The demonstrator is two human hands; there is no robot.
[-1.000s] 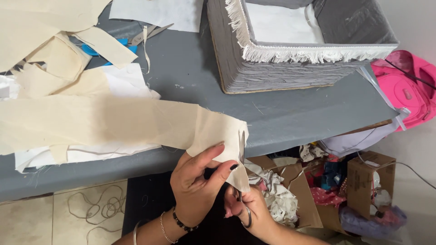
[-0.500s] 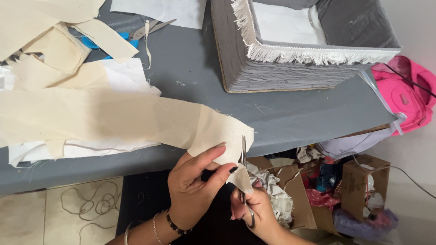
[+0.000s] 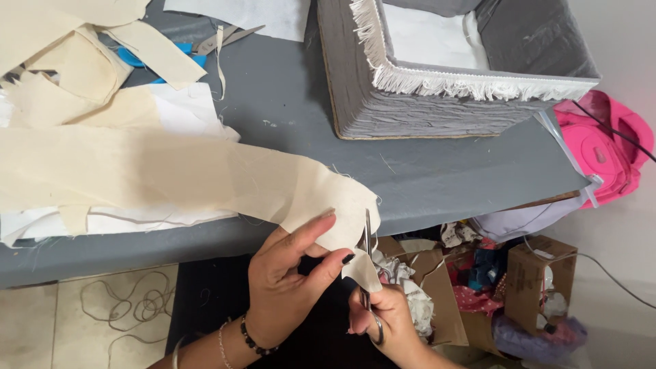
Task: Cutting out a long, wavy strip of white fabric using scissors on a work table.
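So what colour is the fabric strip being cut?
Cream, plain and unpatterned: the fabric strip shows clearly in the head view.

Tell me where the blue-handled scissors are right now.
In the head view, the blue-handled scissors lie at the upper left on the grey table, half under cream fabric scraps, left of the fringed grey box.

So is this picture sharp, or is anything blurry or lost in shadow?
Head view: even, soft light with no glare; the cream cloth strip and grey table look sharp; a faint shadow lies on the cloth; the left hand and right hand with scissors are clear against the dark gap below.
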